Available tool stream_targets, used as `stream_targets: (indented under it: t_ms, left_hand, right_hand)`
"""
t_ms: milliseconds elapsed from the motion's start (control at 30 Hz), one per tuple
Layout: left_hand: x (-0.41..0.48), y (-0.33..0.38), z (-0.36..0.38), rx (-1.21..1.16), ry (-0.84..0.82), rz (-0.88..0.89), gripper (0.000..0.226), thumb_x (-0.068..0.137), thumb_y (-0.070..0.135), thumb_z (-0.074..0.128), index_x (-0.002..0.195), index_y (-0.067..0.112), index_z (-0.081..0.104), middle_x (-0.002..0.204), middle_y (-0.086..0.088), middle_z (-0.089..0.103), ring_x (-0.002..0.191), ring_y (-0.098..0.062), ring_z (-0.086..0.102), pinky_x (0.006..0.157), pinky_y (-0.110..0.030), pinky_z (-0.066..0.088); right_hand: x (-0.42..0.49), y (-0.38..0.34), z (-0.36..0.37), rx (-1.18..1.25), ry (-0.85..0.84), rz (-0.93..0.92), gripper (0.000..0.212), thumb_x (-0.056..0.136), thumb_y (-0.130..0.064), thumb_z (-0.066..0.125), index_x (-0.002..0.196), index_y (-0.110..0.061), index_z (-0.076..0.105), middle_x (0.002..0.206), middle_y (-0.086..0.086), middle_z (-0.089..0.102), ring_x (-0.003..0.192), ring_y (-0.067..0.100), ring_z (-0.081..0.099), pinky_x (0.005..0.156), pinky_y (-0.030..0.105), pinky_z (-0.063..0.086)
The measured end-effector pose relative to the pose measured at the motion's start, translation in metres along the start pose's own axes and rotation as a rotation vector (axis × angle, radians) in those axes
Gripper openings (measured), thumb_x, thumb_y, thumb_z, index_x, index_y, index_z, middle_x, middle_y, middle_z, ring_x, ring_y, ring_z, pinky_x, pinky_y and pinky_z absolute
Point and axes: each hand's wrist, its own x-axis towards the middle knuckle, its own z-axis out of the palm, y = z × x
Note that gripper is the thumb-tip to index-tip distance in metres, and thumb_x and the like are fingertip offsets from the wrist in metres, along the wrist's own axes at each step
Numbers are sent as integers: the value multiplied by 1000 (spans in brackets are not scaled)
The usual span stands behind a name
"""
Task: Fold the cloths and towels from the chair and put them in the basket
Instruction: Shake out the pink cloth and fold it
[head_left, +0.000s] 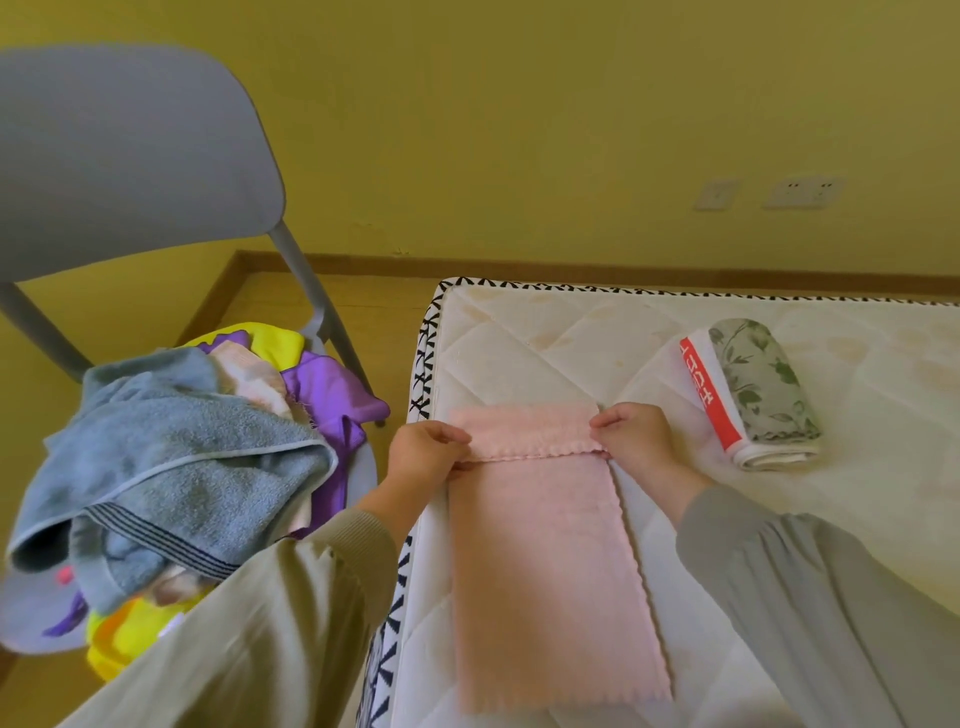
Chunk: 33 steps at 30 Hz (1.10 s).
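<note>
Hands (426, 452) (636, 439) pinch the folded edge of a long pink fleece cloth (550, 561). Its long axis runs toward the mattress's (571, 353) near edge.

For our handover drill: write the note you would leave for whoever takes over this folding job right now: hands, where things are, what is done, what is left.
The left hand and right hand each pinch a corner of the pink towel's turned-over edge, mid-fold on the mattress.
Done: two folded cloths lie on the mattress, to the right.
Left: finish the pink towel, fold the pile on the chair, then put everything in the basket, which is out of view.
</note>
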Motion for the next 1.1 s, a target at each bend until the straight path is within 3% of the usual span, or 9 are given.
stream_targets:
  t_ms: [100, 233, 367, 433, 500, 633, 733, 900, 1100]
  left_hand:
    - [2, -1, 3, 138, 32, 27, 20, 78, -7, 67, 70, 11, 63, 61, -10, 64, 49, -15, 61, 55, -26, 56]
    - [2, 1, 4, 658, 116, 176, 15, 77, 10, 62, 87, 19, 56, 81, -2, 64, 73, -22, 61, 62, -29, 49]
    - [10, 7, -1, 885, 77, 363, 74, 73, 14, 70, 138, 21, 36, 127, -5, 45, 107, -27, 53, 73, -33, 45]
    - [16, 15, -1, 993, -36, 446, 91, 72, 9, 69, 148, 21, 20, 132, -5, 44, 117, -26, 45, 87, -38, 47]
    - [21, 23, 1, 1050, -101, 414, 91, 74, 7, 66, 150, 23, 18, 127, -7, 50, 114, -27, 48, 88, -41, 49]
    - [22, 32, 5, 1062, -114, 334, 64, 78, 8, 61, 137, 23, 44, 119, -8, 57, 106, -26, 55, 81, -35, 52]
    - [15, 32, 5, 1079, -50, 466, 35, 78, 5, 55, 110, 17, 64, 101, -4, 60, 99, -24, 54, 69, -31, 46]
    - [-5, 20, -2, 1160, 54, 812, 23, 74, 2, 56, 95, 9, 64, 86, -8, 57, 86, -28, 50, 64, -29, 25]
    - [-36, 2, -9, 1179, 35, 1083, 32, 43, -14, 64, 68, 5, 60, 63, -9, 51, 56, -28, 51, 50, -31, 34]
  right_hand:
    - [1, 6, 5, -157, 4, -95, 35, 76, 7, 66, 62, -24, 60, 68, -5, 60, 66, 12, 57, 57, 15, 42]
    - [7, 12, 8, -331, -25, -139, 25, 77, 2, 64, 82, -20, 52, 76, -6, 56, 76, 20, 57, 54, 21, 39]
    - [12, 4, 5, -357, -132, -133, 64, 77, 4, 63, 134, -14, 40, 119, 9, 46, 103, 27, 55, 79, 27, 44]
    - [13, -6, 5, -414, -215, -139, 70, 77, 8, 57, 140, -13, 37, 130, 10, 36, 115, 27, 48, 83, 21, 39]
    - [15, -15, 4, -449, -280, -135, 66, 76, 10, 56, 137, -12, 43, 132, 10, 39, 120, 25, 46, 84, 20, 40]
    - [14, -29, -3, -413, -322, -142, 34, 73, 5, 64, 105, -8, 61, 105, 8, 60, 95, 20, 56, 68, 23, 43]
    - [9, -32, -5, -371, -313, -181, 20, 73, 4, 62, 85, -12, 59, 85, 3, 59, 80, 16, 52, 56, 20, 37]
    - [-15, -17, -9, -321, -161, -306, 25, 72, 4, 44, 69, -20, 53, 71, -2, 57, 65, 12, 48, 56, 25, 37]
    - [-53, 10, -11, -518, 23, -659, 40, 58, 19, 48, 67, -20, 44, 71, -11, 44, 73, 17, 44, 59, 25, 28]
